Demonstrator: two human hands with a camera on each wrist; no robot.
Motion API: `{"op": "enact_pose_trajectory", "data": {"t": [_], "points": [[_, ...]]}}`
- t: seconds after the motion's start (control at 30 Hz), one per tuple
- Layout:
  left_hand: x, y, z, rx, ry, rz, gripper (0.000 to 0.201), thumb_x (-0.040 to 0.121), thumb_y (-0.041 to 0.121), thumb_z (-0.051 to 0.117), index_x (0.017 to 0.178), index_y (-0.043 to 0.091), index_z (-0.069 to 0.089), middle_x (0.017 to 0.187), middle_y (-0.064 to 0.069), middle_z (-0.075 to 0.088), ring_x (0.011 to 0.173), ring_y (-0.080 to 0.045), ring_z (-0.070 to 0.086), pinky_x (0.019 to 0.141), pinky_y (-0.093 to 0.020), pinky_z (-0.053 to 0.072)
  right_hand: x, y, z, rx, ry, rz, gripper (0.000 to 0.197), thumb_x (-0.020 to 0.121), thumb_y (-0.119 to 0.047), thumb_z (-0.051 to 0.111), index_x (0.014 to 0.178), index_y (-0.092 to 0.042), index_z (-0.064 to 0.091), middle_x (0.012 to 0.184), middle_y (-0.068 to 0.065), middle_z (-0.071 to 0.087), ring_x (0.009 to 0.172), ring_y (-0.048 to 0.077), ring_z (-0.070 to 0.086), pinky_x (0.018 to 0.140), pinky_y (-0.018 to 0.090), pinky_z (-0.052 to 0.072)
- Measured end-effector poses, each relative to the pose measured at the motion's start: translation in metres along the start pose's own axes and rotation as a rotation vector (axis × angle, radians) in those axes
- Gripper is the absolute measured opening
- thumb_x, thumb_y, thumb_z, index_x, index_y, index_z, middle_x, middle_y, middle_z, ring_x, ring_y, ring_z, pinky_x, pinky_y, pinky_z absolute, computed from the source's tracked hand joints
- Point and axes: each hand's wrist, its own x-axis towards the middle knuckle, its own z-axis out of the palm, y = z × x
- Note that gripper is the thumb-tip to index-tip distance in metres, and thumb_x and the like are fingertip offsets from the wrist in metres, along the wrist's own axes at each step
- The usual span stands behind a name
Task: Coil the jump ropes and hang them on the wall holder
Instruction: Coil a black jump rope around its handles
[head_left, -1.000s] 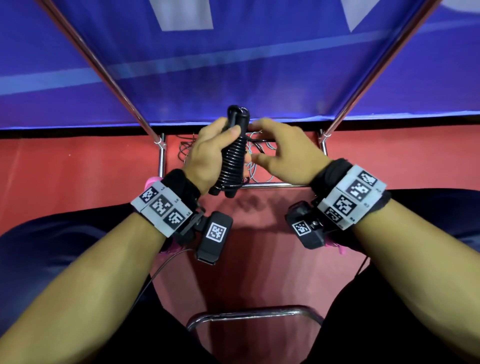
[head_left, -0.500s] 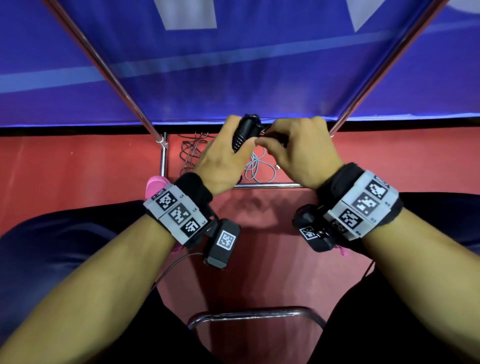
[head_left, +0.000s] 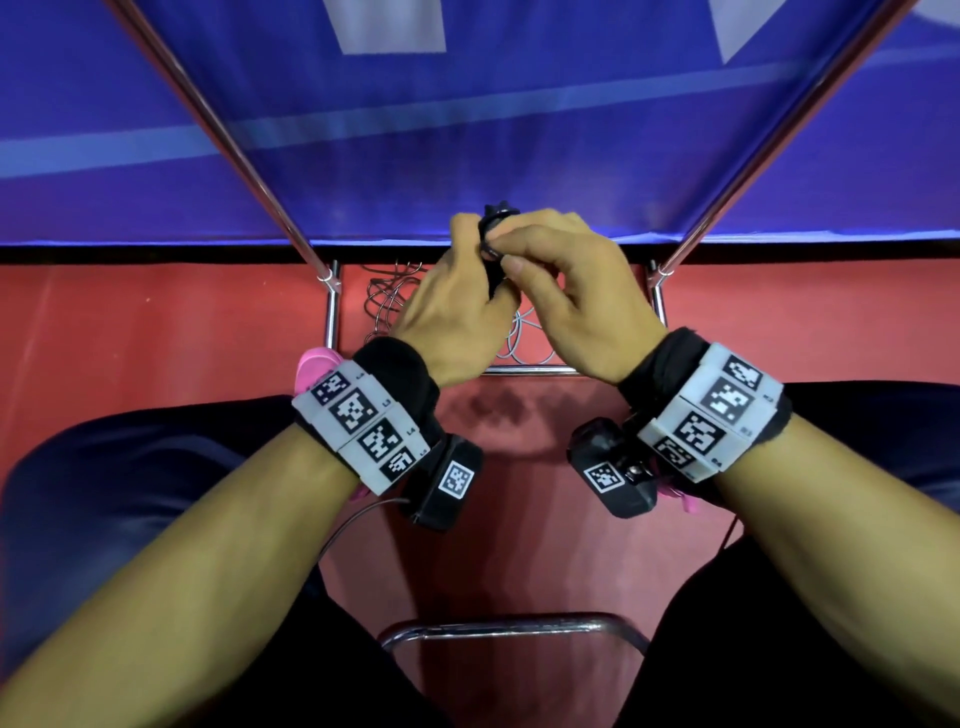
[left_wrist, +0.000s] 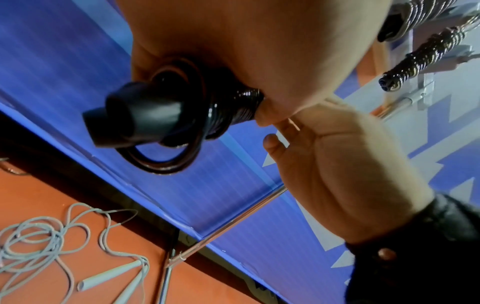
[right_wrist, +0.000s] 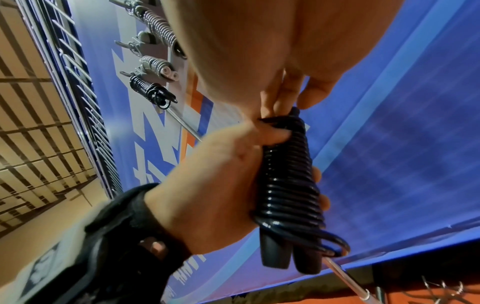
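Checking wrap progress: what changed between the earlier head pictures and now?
The left hand tipped the black jump rope away, so its coil is now mostly hidden in the head view; the right hand curled its fingers onto the top end, pinching it. Unchanged: the left grip, the grey rope on the floor.

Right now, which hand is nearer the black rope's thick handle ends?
Left. The left hand grips the coil beside the handle ends; the right hand's fingers pinch the opposite end.
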Motion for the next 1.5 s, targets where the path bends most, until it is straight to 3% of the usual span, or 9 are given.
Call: {"op": "enact_pose_trajectory", "data": {"t": [0.1,0.33,0.47,0.53,0.67,0.87,1.1,1.23,1.5], "points": [[0.000,0.001,-0.003,-0.053,-0.054,0.054,0.019,0.100,0.013,0.040,0.119,0.013,0.036,0.097,0.003,0.054,0.079,0.000,0.053,0.069,-0.021,0.039,0.002,0.007,0.001,-0.013,0.068,0.018,0.018,0.093,-0.011,0.061,0.103,-0.005,0.075,0.110,-0.004,0.064,0.102,0.020,0.060,0.094,0.023,0.044],[0.004,-0.003,0.001,-0.278,0.082,0.060,0.046,0.088,0.039,0.060,0.132,0.037,0.050,0.107,-0.001,0.071,0.100,-0.028,0.067,0.092,-0.050,0.054,0.006,0.006,0.001,0.065,0.286,0.100,0.012,0.091,-0.008,0.064,0.095,-0.005,0.075,0.104,-0.004,0.065,0.099,0.003,0.061,0.089,0.023,0.051],[0.004,-0.002,0.005,-0.257,0.036,0.091,0.056,0.096,0.016,0.054,0.150,0.015,0.039,0.132,0.001,0.062,0.118,-0.011,0.060,0.105,-0.024,0.045,0.007,0.004,0.003,0.115,0.318,0.149,0.011,0.090,-0.009,0.065,0.093,-0.008,0.076,0.097,-0.005,0.063,0.093,0.001,0.061,0.084,0.031,0.055],[0.000,0.003,0.008,-0.243,0.044,0.121,0.050,0.099,0.008,0.051,0.147,0.012,0.037,0.129,0.003,0.059,0.114,-0.005,0.058,0.099,-0.014,0.043,0.006,0.001,0.005,0.113,0.344,0.166,0.008,0.088,-0.009,0.066,0.090,-0.009,0.074,0.094,-0.003,0.064,0.089,0.003,0.062,0.082,0.028,0.054],[-0.004,0.011,0.010,-0.317,0.115,0.115,0.020,0.101,0.025,0.042,0.118,0.023,0.032,0.103,0.008,0.059,0.093,-0.015,0.060,0.088,-0.037,0.048,0.008,-0.005,0.005,0.295,0.403,0.237,0.027,0.085,-0.005,0.070,0.095,-0.021,0.051,0.088,-0.003,0.063,0.078,0.020,0.064,0.073,0.032,0.056],[0.008,0.007,0.011,-0.560,0.194,0.043,0.005,0.100,0.026,0.044,0.100,0.027,0.049,0.074,0.013,0.068,0.067,-0.009,0.060,0.069,-0.037,0.049,0.008,0.002,0.009,0.267,0.378,0.257,0.012,0.088,-0.008,0.066,0.099,-0.010,0.070,0.090,0.006,0.070,0.077,0.019,0.070,0.070,0.033,0.059],[0.014,0.009,0.002,-0.770,0.200,-0.072,0.009,0.089,0.022,0.061,0.087,0.014,0.056,0.079,-0.021,0.064,0.074,-0.030,0.058,0.069,-0.041,0.045,0.008,0.003,0.006,0.216,0.372,0.223,0.010,0.087,-0.007,0.069,0.096,-0.007,0.071,0.090,0.004,0.067,0.080,0.014,0.068,0.075,0.038,0.059],[0.014,0.008,-0.001,-0.696,0.146,-0.029,0.012,0.095,0.014,0.055,0.084,0.016,0.049,0.064,0.006,0.064,0.062,-0.018,0.054,0.061,-0.032,0.042,0.008,0.000,0.007,0.244,0.347,0.255,0.014,0.087,-0.006,0.069,0.092,-0.018,0.064,0.088,0.003,0.068,0.078,0.017,0.070,0.069,0.040,0.060],[0.013,0.005,-0.001,-0.355,0.098,0.013,0.013,0.093,0.023,0.046,0.086,0.029,0.037,0.070,0.009,0.041,0.057,-0.012,0.035,0.059,-0.033,0.035,0.008,-0.003,0.010,0.280,0.376,0.321,0.019,0.083,-0.004,0.070,0.086,-0.022,0.063,0.080,0.004,0.068,0.072,0.025,0.067,0.066,0.035,0.057]]}}
